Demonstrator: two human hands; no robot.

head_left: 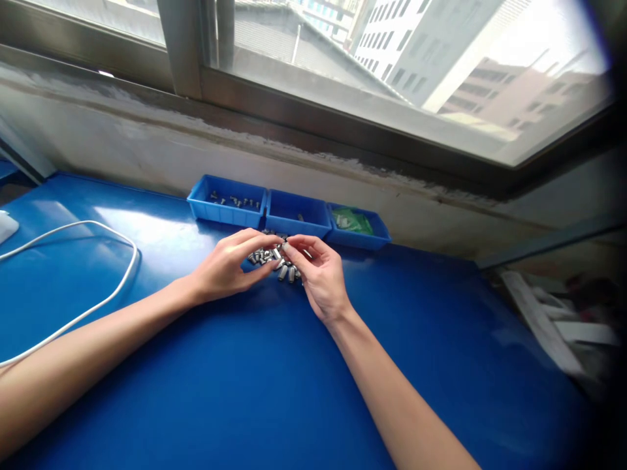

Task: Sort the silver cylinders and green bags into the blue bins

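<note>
Above a pile of small silvery metal fittings, both hands meet at the fingertips. My right hand is closed in a pinch on a small metal piece, mostly covered by the fingers, so its exact kind is unclear. My left hand curves in from the other side, its thumb apart from its fingers and fittings showing through the gap. The left index fingertip reaches the pinched piece or comes very close to it. The pile lies on the blue tabletop and is partly hidden behind both hands.
Three blue bins stand behind the pile: a left bin with small screw-like parts, a middle bin with little in it, and a right bin holding green plastic packets. A white cable loops at left. A window is behind.
</note>
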